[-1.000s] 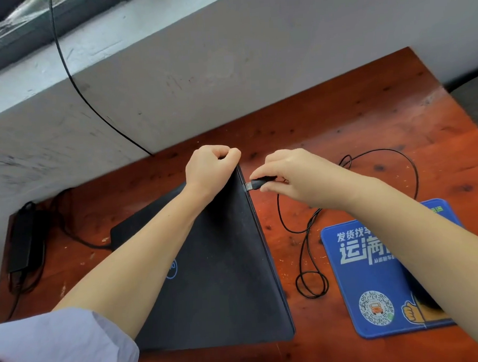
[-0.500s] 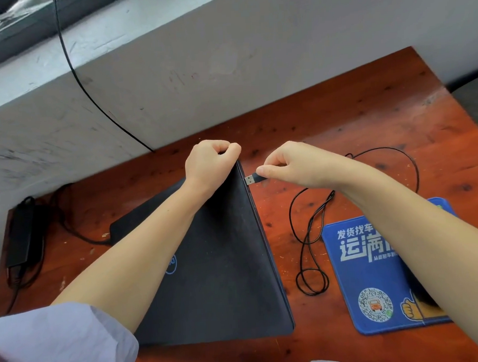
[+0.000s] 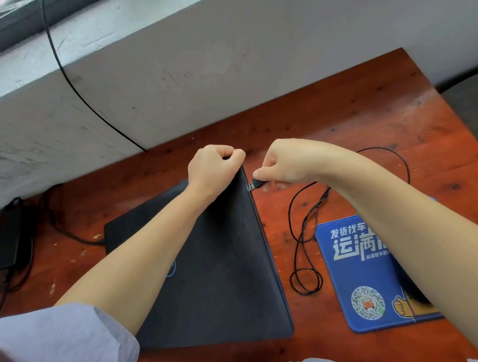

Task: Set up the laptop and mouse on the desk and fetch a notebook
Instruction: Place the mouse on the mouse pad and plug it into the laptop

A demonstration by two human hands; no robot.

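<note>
— Head view first: where does the laptop sit?

— Closed, dark lid up, lying on the red-brown desk, its far right corner raised off the wood. I'll place everything else from it.

— And the left hand?

— At that raised far corner, fingers curled round the laptop's edge, gripping it.

— The right hand?

— Just right of the same corner. Thumb and fingertips pinch a black USB plug, whose metal tip meets the laptop's right edge. Whether it is seated in a port, I cannot tell.

— The cable?

— Thin and black, it drops from the plug and loops on the desk between the laptop and a blue mouse pad, which lies to the laptop's right.

— The mouse?

— Only a dark shape on the pad, mostly hidden under the right forearm.

— Anything on the other side?

— Left of the laptop, near the desk's edge, a black power brick with tangled cords; one cord runs to the laptop's left side. Beyond the laptop, a scuffed white wall rises.
</note>
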